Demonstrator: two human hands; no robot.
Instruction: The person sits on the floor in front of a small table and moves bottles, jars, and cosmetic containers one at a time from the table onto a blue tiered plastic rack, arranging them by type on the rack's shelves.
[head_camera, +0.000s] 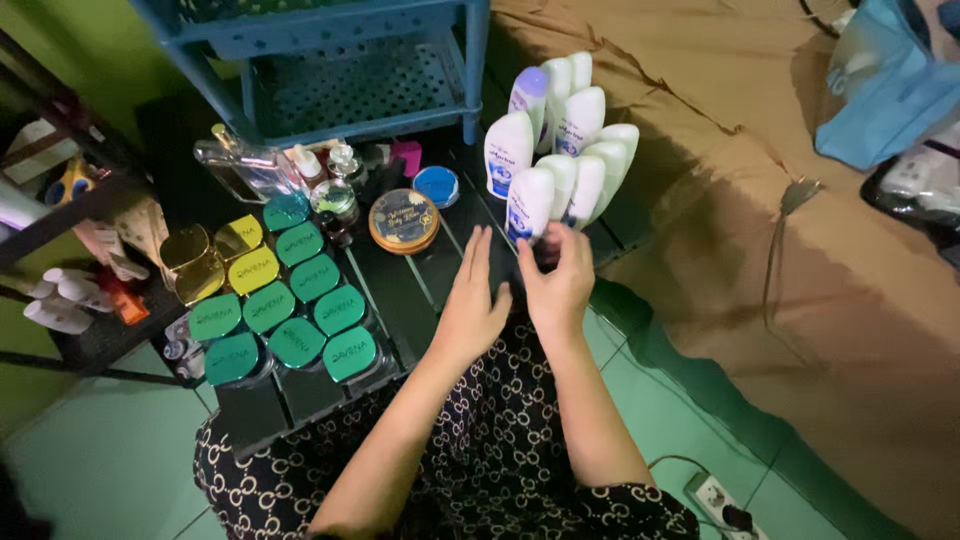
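Ten or so white bottles (560, 150) stand upright in a tight cluster at the far right of the black slatted desk (400, 290), and by the look of it that grouping is largely done, with the nearest bottle (528, 205) the one in hand. To your left, green-lidded jars (300, 300) sit in neat rows, with a few gold-lidded ones (215, 255) beside them; that part looks finished too. What seems left is the loose middle: a round tin (404, 220), a small blue lid (436, 185) and some clear pump bottles (300, 165) grouped at the back under a blue shelf (360, 90). Your right hand (558, 285) reaches forward from your lap, its fingers (578, 245) curled at the base of the nearest bottle and touching it; whether they fully grip it you cannot tell, since the fingertips hide the contact. Your left hand (470, 305) lies just beside the right, palm down, fingers (478, 250) straight and slightly apart, resting on the desk and holding nothing. Both forearms run forward over your patterned lap, nearly parallel, with the bed (800, 280) on your right.
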